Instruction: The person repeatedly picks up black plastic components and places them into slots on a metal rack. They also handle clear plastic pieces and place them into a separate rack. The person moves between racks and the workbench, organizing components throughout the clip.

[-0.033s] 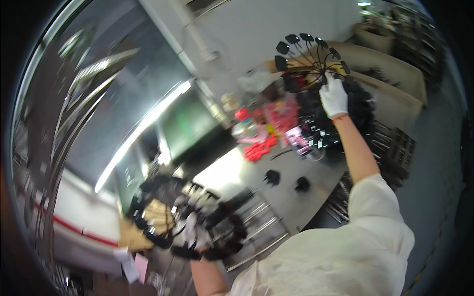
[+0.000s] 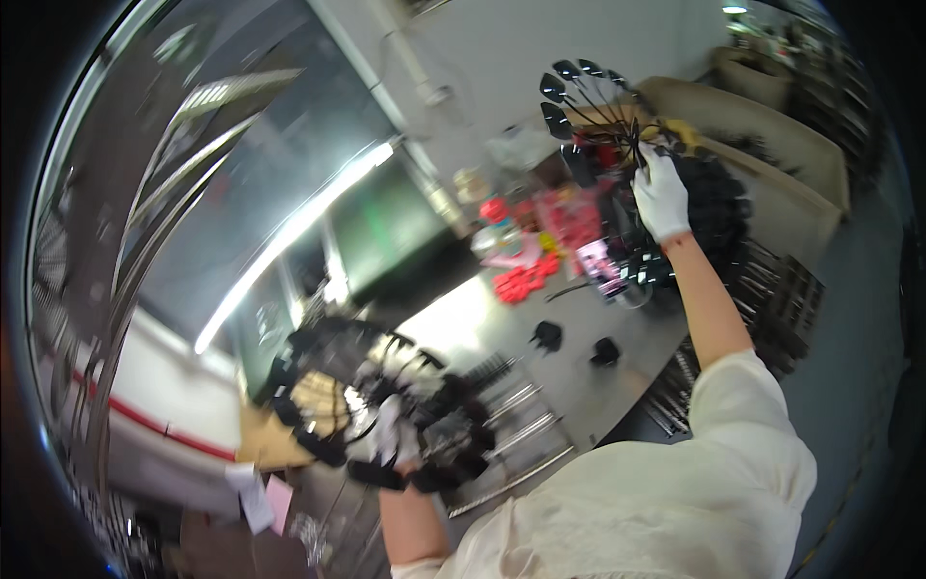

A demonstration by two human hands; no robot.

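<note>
My right hand [image 2: 662,196], in a white glove, is stretched to the far right, its fingers closed round the hub of a fan-shaped spray of glossy black pads on thin stems [image 2: 557,121]. Just under that hand lies a big heap of similar black parts [image 2: 716,205]. At the lower left my gloved left hand [image 2: 392,429] is closed among more black padded sprays [image 2: 451,425], which ring it on both sides. Motion smears them, so how many it holds cannot be made out. Two loose black pieces [image 2: 547,336] [image 2: 605,351] rest on the metal table [image 2: 579,396].
Red pieces [image 2: 526,280], a pink bag [image 2: 567,214] and a phone with a lit screen [image 2: 600,262] lie mid-table. Beige bins [image 2: 810,198] stand beyond at right, with slatted metal racks [image 2: 781,299] below. A bright tube light [image 2: 299,241] and machine panel [image 2: 395,236] are at left.
The whole view has shifted slightly. The spray in my right hand has turned, with its pads now fanned more to the left. My left hand's sprays have shifted a little.
</note>
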